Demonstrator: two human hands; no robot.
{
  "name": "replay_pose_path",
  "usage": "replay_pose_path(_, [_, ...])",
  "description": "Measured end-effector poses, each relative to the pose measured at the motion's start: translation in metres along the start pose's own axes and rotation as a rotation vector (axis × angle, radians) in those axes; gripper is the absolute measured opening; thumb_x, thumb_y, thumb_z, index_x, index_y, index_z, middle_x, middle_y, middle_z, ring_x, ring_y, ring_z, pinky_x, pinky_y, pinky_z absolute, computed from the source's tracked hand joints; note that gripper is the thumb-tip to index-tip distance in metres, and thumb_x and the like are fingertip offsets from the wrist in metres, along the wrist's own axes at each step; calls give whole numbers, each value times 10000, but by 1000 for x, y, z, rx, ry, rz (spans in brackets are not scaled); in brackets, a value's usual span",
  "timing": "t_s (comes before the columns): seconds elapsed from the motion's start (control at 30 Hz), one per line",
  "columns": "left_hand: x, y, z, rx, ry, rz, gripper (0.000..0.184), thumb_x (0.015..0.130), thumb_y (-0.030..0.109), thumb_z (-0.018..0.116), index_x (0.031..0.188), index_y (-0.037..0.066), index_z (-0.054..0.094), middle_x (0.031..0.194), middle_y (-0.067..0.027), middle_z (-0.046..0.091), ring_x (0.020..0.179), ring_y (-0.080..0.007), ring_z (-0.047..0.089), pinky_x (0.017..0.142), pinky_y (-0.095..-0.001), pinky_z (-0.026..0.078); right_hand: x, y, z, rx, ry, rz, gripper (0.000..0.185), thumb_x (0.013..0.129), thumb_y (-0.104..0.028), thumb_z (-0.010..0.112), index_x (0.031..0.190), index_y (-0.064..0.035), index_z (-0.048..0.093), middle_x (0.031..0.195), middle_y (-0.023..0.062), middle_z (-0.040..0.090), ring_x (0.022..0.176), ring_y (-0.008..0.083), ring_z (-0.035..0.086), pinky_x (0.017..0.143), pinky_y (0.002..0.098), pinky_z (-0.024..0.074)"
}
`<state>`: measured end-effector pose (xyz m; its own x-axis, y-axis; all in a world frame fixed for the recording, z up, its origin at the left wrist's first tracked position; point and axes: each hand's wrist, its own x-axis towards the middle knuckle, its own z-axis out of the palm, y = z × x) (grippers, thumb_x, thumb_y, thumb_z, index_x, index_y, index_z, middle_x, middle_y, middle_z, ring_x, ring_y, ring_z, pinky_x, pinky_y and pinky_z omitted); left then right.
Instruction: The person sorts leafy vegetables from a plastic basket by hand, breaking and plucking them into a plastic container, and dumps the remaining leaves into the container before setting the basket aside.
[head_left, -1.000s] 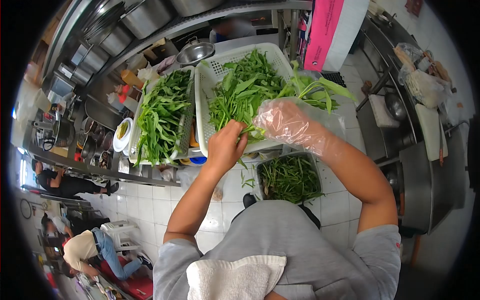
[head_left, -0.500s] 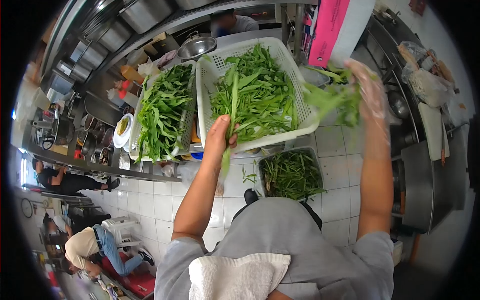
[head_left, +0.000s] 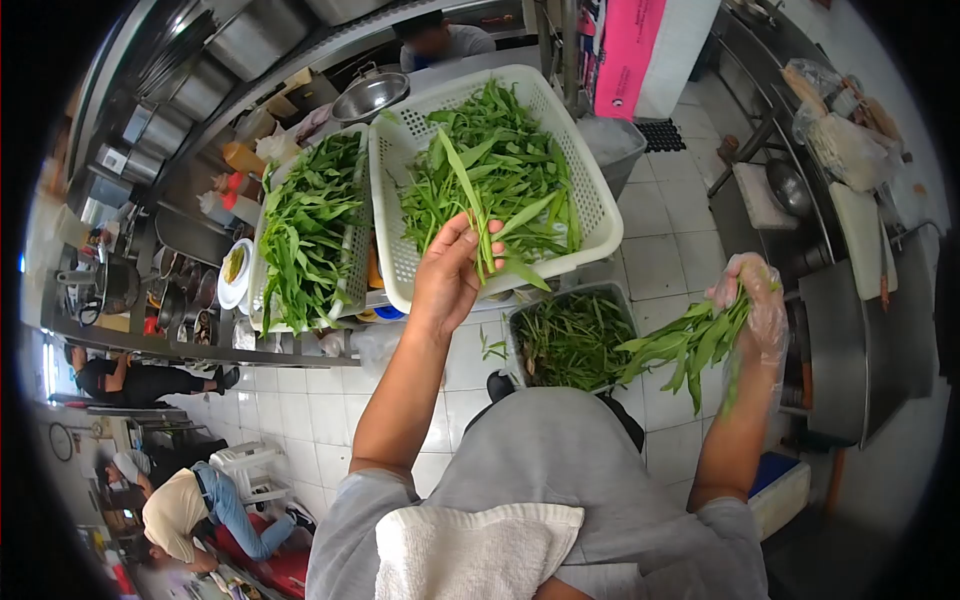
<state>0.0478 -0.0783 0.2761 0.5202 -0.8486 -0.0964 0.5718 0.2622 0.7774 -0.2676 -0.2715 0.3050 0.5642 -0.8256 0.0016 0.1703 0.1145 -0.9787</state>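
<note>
**Kitchen greens in both hands: bunch to one side, sprig over the basket**

Steel pots point(head_left: 255, 42) line a shelf above a busy kitchen, its white-tiled floor point(head_left: 672, 250) stretching below a counter and other people visible in the background. In the head camera's view, the only one, a large basket point(head_left: 607, 225) of loose greens point(head_left: 525, 145) sits beside a small basket point(head_left: 357, 262) heaped with more leaves point(head_left: 305, 225). A bin point(head_left: 627, 312) of cut greenery stands on the floor, near the worker's feet.

The bare left hand point(head_left: 455, 268), at the large basket's near edge, is closed lightly, thumb against fingers, around a sprig point(head_left: 462, 175) of long leaf and stalk. The right hand point(head_left: 760, 305), in a clear plastic glove point(head_left: 772, 335), is well out to the side, fingers curled around a leafy bunch point(head_left: 690, 345) whose blades droop toward the bin. How tightly it grips is hard to tell.

The greens look light enough for a fingertip hold: leaves soft, floppy and easily bruised, stalks firmer and probably crisp enough to snap if bent hard. The stalk end seems the safest place to grasp, leaving the blades free. Loose plastic could let smooth stems slide; whether they are wet cannot be seen.
</note>
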Motion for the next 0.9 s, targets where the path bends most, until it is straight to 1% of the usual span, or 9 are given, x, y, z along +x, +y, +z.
replay_pose_path(0.17, [1, -10, 20, 45, -34, -37, 217, 924, 67, 526, 1139, 45, 500, 1066, -124, 593, 906, -216, 628, 756, -362, 564, -17, 22, -6, 35, -73, 44, 215, 895, -258, 575, 926, -45, 589, 674, 7, 500, 600, 116, 488, 669, 295, 470])
replay_pose_path(0.23, [2, -17, 27, 77, -13, -87, 116, 919, 73, 543, 1026, 54, 500, 1022, -121, 591, 928, -237, 631, 759, -402, 573, -24, 20, 19, -215, -53, 35, 157, 879, -208, 613, 927, -59, 613, 704, 5, 547, 610, 113, 521, 653, 281, 474])
replay_pose_path(0.3, [6, -23, 32, 62, 2, -104, 74, 915, 75, 551, 953, 62, 489, 979, -113, 588, 924, -252, 641, 744, -426, 586, -24, 27, 51, -413, -114, -276, 114, 837, -138, 665, 934, -87, 634, 733, 17, 585, 624, 133, 558, 624, 279, 474])
replay_pose_path(0.37, [10, -29, 34, 43, -12, -165, 48, 924, 65, 530, 933, 56, 483, 973, -97, 585, 931, -265, 655, 704, -416, 600, -12, 25, 75, -682, -192, -747, 166, 794, -99, 704, 945, -128, 642, 732, 19, 587, 635, 171, 585, 589, 288, 477])
replay_pose_path(0.43, [11, -32, 41, 32, -7, -191, 43, 925, 65, 529, 925, 55, 487, 959, -95, 585, 923, -269, 660, 694, -409, 604, -6, 38, 89, -830, -217, -902, 233, 759, -94, 716, 971, -165, 651, 689, 14, 541, 607, 198, 558, 545, 324, 465])
replay_pose_path(0.63, [12, -37, 51, 18, -37, -283, 47, 925, 71, 530, 913, 44, 494, 914, -111, 590, 921, -296, 671, 685, -391, 612, 5, 35, 116, -1038, -368, -1035, 276, 727, -101, 714, 982, -200, 674, 654, 6, 478, 581, 200, 506, 508, 377, 423])
replay_pose_path(0.8, [6, -46, 60, -95, -12, -320, 63, 915, 73, 540, 919, 38, 488, 950, -125, 592, 908, -296, 671, 696, -379, 602, 12, 45, 112, -1000, -441, -1067, 252, 719, -117, 727, 957, -181, 675, 709, 8, 515, 607, 206, 536, 515, 367, 428])
replay_pose_path(0.87, [6, -64, 52, -105, -57, -368, 120, 906, 83, 550, 982, 53, 463, 980, -127, 596, 894, -289, 666, 677, -372, 597, 6, 43, 115, -782, -263, -1117, 259, 721, -115, 739, 964, -170, 668, 730, 11, 533, 637, 203, 560, 538, 358, 447])
replay_pose_path(0.9, [1, -70, 57, -123, -58, -388, 136, 900, 94, 560, 993, 57, 468, 985, -115, 591, 884, -274, 654, 706, -379, 586, 0, 42, 108, -792, -265, -1053, 246, 735, -100, 732, 963, -165, 663, 743, 20, 539, 651, 202, 565, 552, 352, 458])
